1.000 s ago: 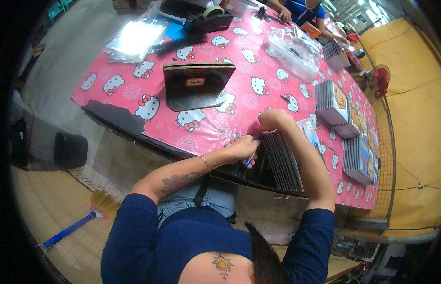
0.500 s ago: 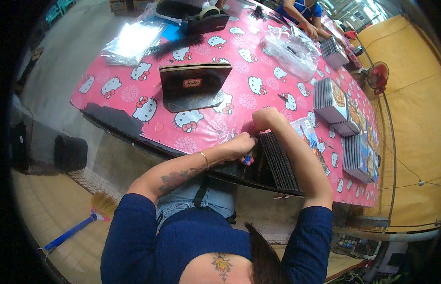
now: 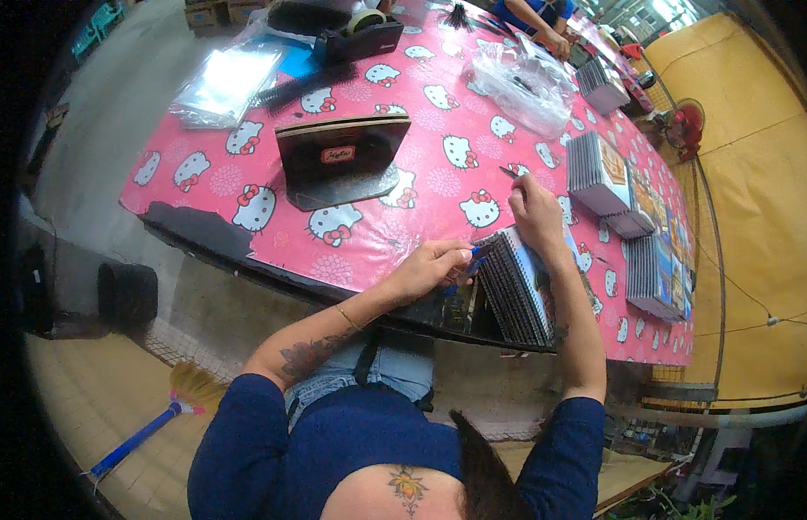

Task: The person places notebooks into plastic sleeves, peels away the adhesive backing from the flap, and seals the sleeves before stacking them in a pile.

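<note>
My left hand (image 3: 434, 267) is closed around a small blue-handled tool (image 3: 478, 253), whose working end I cannot make out. It is at the table's near edge, by the left end of a stack of spiral-bound notebooks (image 3: 518, 290) with black coils toward me. Over the far side of that stack, my right hand (image 3: 535, 212) is curled with its fingers bent in. Whatever it may hold is hidden. A small dark object (image 3: 508, 172) lies on the pink tablecloth (image 3: 438, 182) just beyond its fingers.
An angled dark wooden stand (image 3: 343, 156) stands left of centre. Farther back are clear plastic sleeves (image 3: 223, 87), black coils (image 3: 306, 87), a tape dispenser (image 3: 360, 43) and a plastic bag (image 3: 525, 91). More notebook stacks (image 3: 603, 178) line the right. Another person (image 3: 542, 22) works at the far end.
My right hand has moved away from my left, outward to the far side of the notebooks, uncovering more of the stack. The left hand stays near the coils with the blue-handled tool. The view shifted slightly.
</note>
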Demonstrator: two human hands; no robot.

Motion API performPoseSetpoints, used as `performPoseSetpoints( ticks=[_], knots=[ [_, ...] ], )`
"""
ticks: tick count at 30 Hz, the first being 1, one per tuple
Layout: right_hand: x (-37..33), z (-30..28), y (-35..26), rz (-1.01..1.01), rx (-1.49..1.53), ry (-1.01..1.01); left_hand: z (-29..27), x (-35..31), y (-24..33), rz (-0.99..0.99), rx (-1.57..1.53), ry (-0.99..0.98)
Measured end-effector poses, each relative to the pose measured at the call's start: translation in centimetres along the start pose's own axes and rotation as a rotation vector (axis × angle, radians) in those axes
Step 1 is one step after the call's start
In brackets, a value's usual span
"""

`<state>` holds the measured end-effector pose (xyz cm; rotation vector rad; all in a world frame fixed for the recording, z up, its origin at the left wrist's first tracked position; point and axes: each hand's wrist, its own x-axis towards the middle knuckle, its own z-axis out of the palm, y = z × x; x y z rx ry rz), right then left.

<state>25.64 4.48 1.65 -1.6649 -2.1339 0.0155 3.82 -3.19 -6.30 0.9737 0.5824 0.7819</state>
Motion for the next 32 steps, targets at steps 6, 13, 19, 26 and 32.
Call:
performPoseSetpoints(
  ticks=[6, 13, 19, 26, 32],
  knots=[
    [0.1, 0.3, -0.3, 0.024, -0.022, -0.04, 0.5, 0.6, 0.5, -0.076, 0.052, 0.062],
    [-0.2, 0.6, -0.1, 0.038, 0.011, -0.046, 0.5, -0.2, 1.0, 0.528, 0.922, 0.29],
    [0.0, 0.6, 0.0, 0.042, -0.008, -0.061, -0.6, 0.8, 0.5, -0.224, 0.054, 0.079],
    [0.0, 0.5, -0.1, 0.023, 0.001, -0.049, 0.9, -0.3, -0.2, 0.563, 0.962, 0.376],
    [0.0, 0.5, -0.1, 0.057, 0.013, -0.075, -0.3, 0.6, -0.3, -0.213, 0.059, 0.084]
  ],
)
